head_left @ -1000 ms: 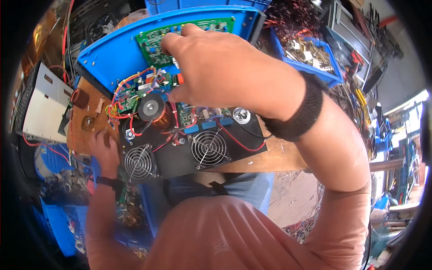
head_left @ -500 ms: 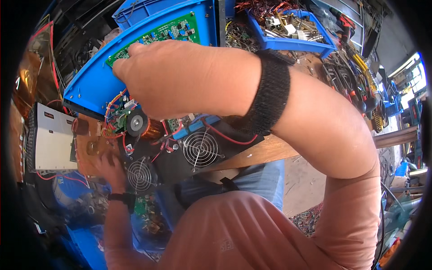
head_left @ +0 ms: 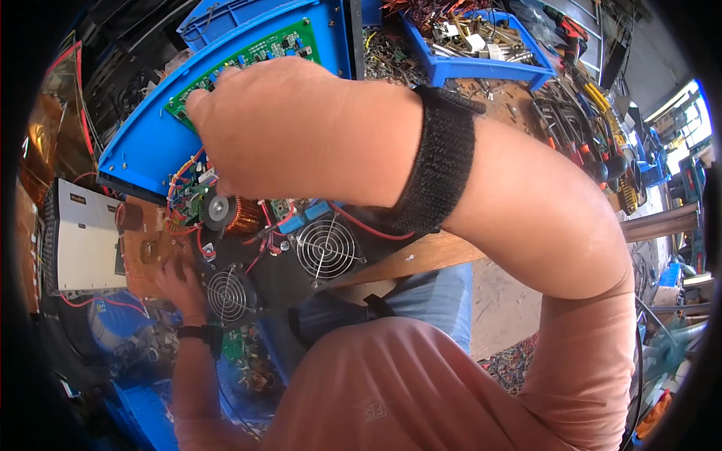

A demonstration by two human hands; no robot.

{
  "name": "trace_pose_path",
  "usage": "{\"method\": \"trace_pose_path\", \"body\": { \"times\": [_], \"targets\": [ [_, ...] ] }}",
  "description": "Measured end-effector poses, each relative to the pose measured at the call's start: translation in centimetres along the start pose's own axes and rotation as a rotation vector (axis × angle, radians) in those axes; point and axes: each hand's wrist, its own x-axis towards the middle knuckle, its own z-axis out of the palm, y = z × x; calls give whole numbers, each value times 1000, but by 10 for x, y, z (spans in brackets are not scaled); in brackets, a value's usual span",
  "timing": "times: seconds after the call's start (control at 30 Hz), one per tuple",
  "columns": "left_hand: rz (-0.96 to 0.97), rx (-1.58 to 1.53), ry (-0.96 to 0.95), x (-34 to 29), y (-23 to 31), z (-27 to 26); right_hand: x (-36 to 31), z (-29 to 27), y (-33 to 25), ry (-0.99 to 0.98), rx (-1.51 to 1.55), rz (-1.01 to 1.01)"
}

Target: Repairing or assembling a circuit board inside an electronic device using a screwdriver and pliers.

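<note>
My right hand (head_left: 274, 124) is curled, back upward, over a green circuit board (head_left: 301, 52) fixed inside a blue casing panel (head_left: 131, 158). Its fingertips and anything in them are hidden beneath it. Below that hand lies the opened black chassis (head_left: 274, 289), with two round metal fan grilles, a copper-wound ring coil (head_left: 247, 216) and red wires. My left hand (head_left: 180, 284) is at the chassis's left side, beside a brown board (head_left: 147, 259), its fingers stretched out and apart. Each wrist wears a black band.
Beyond the chassis stands a blue bin (head_left: 489, 68) of metal parts. Pliers and other hand tools (head_left: 579, 139) lie along the bench's right side. A cream-coloured box (head_left: 86, 240) is at the left. Low beside my left forearm, a blue crate (head_left: 256, 406) holds circuit scraps.
The chassis, panel and bin appear slightly farther left in the view. My right hand stays curled over the circuit board, a little shifted. My left hand keeps its place beside the chassis.
</note>
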Motion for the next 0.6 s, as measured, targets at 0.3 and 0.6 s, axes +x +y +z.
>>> {"method": "trace_pose_path", "body": {
  "times": [0.3, 0.6],
  "targets": [
    [25, 14, 28, 0, 1, 1, 2, 3, 8, -2, -26, -102],
    [25, -17, 30, 2, 2, 3, -4, -4, -1, -2, -7, -21]
  ]
}}
